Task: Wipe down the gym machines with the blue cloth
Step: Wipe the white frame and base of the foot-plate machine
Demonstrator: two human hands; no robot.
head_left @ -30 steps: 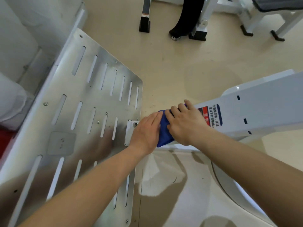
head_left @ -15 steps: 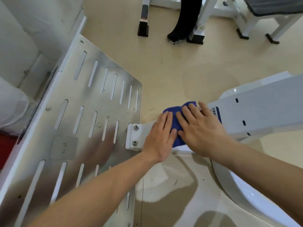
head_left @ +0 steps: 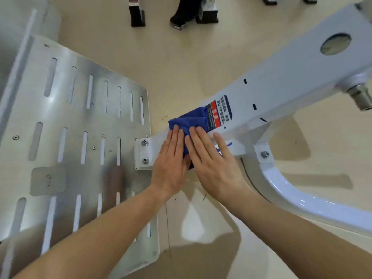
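Pressing flat, both hands lie side by side on the blue cloth at the centre of the view — the left hand with fingers together on its near left part, the right hand spread a little wider over its right part, neither curled into a grip, the cloth simply pinned under the palms against the white machine arm. The cloth sits on the low end of that arm, just past the bolted bracket at 9 o'clock of the hands, its far edge bunched and touching the warning label at 1 o'clock. My reading is that the wipe is in its early part on this arm: only the stretch near the bracket is under the cloth, while the long run up toward 2 o'clock — label, slots, the round hole — lies beyond it. The curved white tube at 4 o'clock and the slotted metal footplate at 9 o'clock show no sign either way of having been wiped; I cannot tell. Farther off at 12 o'clock, the feet of other machines stand on the floor, presumably waiting their turn.
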